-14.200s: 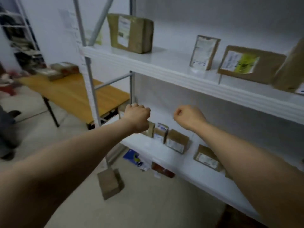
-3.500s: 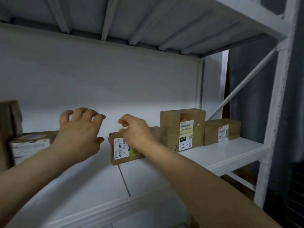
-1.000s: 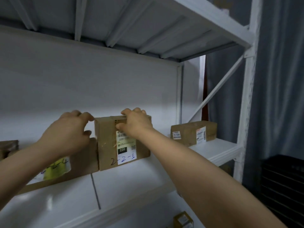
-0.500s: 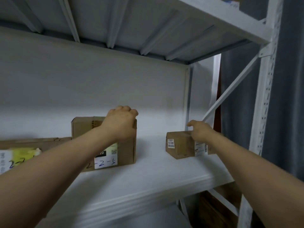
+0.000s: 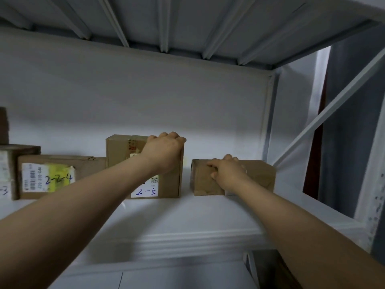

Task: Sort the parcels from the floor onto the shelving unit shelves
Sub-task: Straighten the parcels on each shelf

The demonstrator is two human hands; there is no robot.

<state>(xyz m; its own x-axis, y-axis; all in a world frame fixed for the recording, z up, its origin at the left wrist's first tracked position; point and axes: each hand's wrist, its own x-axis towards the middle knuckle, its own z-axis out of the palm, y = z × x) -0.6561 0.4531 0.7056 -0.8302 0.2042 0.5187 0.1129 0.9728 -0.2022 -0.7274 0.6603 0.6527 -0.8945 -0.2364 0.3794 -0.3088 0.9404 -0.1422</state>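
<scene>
Beside the flat parcel marked 2-2-4 (image 5: 62,176), the left hand (image 5: 164,153) is gripping the tall parcel (image 5: 123,155) over its top corner. The right hand (image 5: 227,174) is clasping the low parcel (image 5: 258,174), plain creased cardboard, now sitting on the shelf (image 5: 187,217) nearer the tall one than moments ago, so the row is closing up.

Left hand (image 5: 164,151) grips tall parcel (image 5: 123,161); right hand (image 5: 228,174) grips low parcel (image 5: 258,174).

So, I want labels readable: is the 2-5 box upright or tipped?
Upright. The 2-5 box sits flat on the shelf, its label facing out and right way up; the left hand grips its top edge.
</scene>
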